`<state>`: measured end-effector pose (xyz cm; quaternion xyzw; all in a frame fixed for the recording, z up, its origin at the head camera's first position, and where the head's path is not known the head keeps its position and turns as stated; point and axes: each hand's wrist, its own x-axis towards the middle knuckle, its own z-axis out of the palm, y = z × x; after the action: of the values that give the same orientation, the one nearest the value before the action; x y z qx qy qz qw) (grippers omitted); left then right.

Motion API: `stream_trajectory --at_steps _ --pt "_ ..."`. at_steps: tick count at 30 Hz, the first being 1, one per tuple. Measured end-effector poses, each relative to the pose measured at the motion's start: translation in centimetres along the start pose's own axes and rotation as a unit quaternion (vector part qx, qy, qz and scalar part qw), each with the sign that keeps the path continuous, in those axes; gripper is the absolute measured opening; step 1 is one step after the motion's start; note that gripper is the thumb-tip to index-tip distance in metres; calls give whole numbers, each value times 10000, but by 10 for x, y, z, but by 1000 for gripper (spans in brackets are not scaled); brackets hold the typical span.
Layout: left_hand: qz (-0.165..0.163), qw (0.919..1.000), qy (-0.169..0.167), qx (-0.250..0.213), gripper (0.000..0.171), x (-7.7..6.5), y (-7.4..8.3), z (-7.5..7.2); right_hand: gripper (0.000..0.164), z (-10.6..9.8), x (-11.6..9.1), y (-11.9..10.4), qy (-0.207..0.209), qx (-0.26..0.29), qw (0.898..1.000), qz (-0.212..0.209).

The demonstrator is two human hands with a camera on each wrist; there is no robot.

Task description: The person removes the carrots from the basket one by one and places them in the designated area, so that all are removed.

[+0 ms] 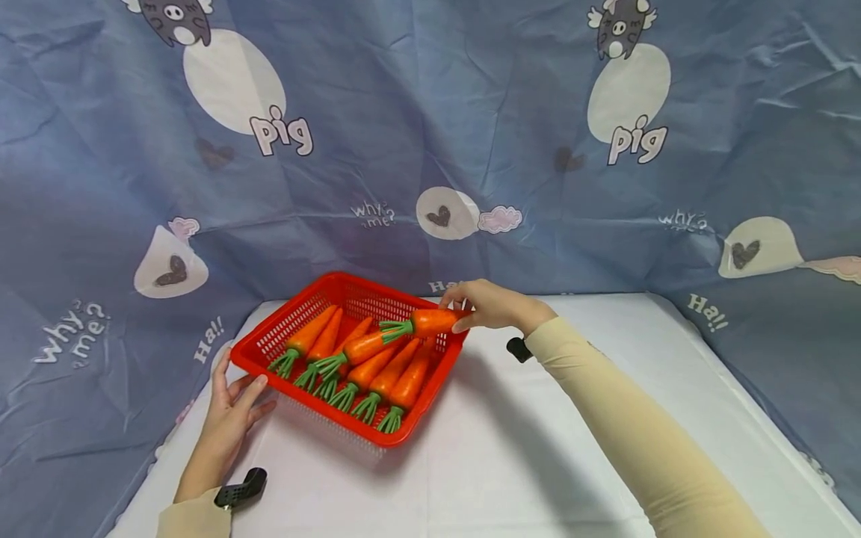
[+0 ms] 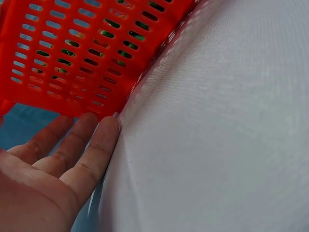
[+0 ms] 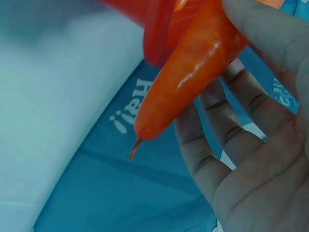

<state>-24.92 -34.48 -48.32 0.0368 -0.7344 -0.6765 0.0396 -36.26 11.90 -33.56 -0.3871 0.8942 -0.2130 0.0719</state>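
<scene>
We had a blue printed fabric backdrop (image 1: 397, 97) with pig lettering, hearts and clouds, hanging wrinkled behind everything. We saw a white-covered bench (image 1: 444, 486) in front. We had a red slotted plastic basket (image 1: 406, 430) on it, skewed, its rim around the loose carrots. We noted beige sleeves (image 1: 625, 418) on both arms.

We found the hands well apart, at opposite corners of the basket. We saw the left hand (image 1: 225, 418) at the left corner, fingers mostly extended, fingertips touching the basket wall; we couldn't tell how firmly the thumb pressed. We saw the right hand (image 1: 494, 302) pinching one carrot (image 1: 432, 322), thumb on one side, fingers on the other. We placed that carrot above the basket's right corner, green stems leftward over the others, thin tip toward the palm.

We saw the loose carrots (image 1: 393, 373) inside, mostly side by side, green ends nearest the person, one lying across others. We also logged a black wrist device (image 1: 242, 488) by the left cuff.
</scene>
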Motion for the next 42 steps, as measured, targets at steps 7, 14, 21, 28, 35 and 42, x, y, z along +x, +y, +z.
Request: stream_trajectory --at_steps 7,14,21,28,35,42 --pt "-5 9999 -30 136 93 0 2 -2 33 -6 -11 7 35 21 9997 246" --pt "-70 9997 -31 213 94 1 0 -2 33 -9 -25 18 136 42 9991 388" --pt "-76 9998 -32 193 94 2 -1 -3 33 -13 -31 33 181 23 9985 522" --pt "10 9999 -9 158 93 2 -2 -2 31 -17 -40 47 280 -23 9971 710" --pt "15 10000 0 97 92 1 -2 0 31 -21 -50 54 285 -18 9968 751" --pt "10 9999 14 125 92 1 -2 0 32 -24 -59 62 338 0 9958 850"
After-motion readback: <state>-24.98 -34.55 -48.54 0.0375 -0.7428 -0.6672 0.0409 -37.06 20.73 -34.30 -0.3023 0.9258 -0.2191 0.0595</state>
